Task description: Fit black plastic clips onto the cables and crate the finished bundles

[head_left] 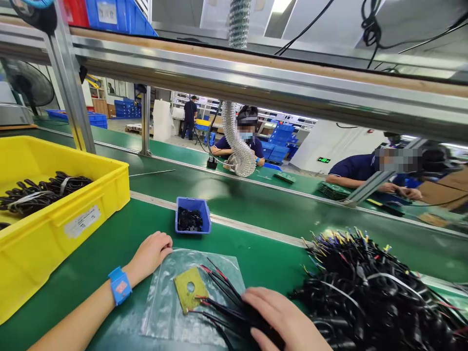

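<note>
My right hand [278, 317] is closed round several black cables [228, 304] with red and black wire ends fanning out to the left. The cables lie over a clear plastic bag [161, 312] flat on the bench. A yellow square piece with a round hole [186, 287] is on the bag, near the wire ends. At the bag's upper left corner rests my left hand [155, 251], fingers curled; whatever is under them is hidden. A blue band [120, 286] circles the left wrist. Just beyond that hand stands a small blue bin [205, 217] with small black parts.
A large yellow crate [98, 195] with bundled black cables stands left. On the right rises a big heap of black cables [351, 302] with coloured wire ends. A metal frame and a flexible duct [234, 131] hang beyond. Two co-workers sit across; another person stands farther back.
</note>
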`<state>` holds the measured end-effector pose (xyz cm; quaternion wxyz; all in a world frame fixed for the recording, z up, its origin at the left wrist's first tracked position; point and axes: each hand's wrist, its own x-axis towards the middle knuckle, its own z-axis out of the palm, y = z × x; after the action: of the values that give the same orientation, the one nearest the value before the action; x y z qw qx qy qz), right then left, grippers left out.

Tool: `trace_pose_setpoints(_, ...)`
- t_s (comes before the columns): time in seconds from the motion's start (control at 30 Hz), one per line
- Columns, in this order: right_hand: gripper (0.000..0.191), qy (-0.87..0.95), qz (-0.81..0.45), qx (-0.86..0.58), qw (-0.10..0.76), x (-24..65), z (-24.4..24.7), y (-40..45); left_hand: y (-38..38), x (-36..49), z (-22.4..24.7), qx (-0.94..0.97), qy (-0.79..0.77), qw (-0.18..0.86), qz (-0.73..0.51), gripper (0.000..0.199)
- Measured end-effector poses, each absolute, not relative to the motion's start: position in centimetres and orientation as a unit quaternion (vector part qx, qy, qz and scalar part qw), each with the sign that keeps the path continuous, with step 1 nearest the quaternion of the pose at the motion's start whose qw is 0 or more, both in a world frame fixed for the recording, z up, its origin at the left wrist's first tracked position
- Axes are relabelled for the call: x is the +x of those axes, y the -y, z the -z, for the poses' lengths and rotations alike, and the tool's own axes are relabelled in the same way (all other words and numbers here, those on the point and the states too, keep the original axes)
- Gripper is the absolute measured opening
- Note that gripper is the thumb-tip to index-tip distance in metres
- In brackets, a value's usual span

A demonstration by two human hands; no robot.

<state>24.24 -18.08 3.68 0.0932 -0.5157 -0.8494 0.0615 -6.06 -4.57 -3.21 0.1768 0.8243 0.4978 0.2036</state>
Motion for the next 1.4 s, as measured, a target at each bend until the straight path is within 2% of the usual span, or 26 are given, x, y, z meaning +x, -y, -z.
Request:
trace_pose_setpoints(0.13,0.073,0.839,-0.041,-0.542,0.008,22.6,-2.5,17.1,4.7,-6.1,3.4,0.828,-0.494,0.171,-0.201,0.014)
trace_pose_setpoints(0.3,0.046,0.792,-0.059,-0.607,-0.019,22.3,-2.4,15.1,4.6,-6.1,3.7,0.833,-0.489,0.162,-0.203,0.017)
trace_pose_setpoints(0.4,0.036,0.784,-0.075,-0.617,-0.002,23.2,-3.1,14.1,4.6,-6.1,3.7,0.832,-0.488,0.166,-0.203,0.017)
trace_pose_setpoints(0.57,0.038,0.779,-0.079,-0.620,0.055,25.2,-3.8,12.4,4.7,-6.0,3.7,0.832,-0.486,0.172,-0.203,0.017)
trace_pose_setpoints(0.87,0.034,0.767,-0.041,-0.639,0.035,24.6,-3.7,8.8,5.0,-5.7,3.9,0.839,-0.478,0.169,-0.197,0.015)
trace_pose_setpoints(1.03,0.032,0.805,0.061,-0.576,0.131,22.3,-3.7,11.7,4.9,-5.7,4.3,0.838,-0.475,0.167,-0.209,0.013)
trace_pose_setpoints(1.17,0.027,0.856,0.044,-0.494,0.143,20.6,-1.1,13.1,4.8,-5.7,4.7,0.834,-0.475,0.155,-0.233,0.013)
trace_pose_setpoints(1.4,0.022,0.855,0.018,-0.504,0.122,19.3,4.4,12.7,4.6,-5.9,4.0,0.800,-0.464,0.134,-0.356,0.016)
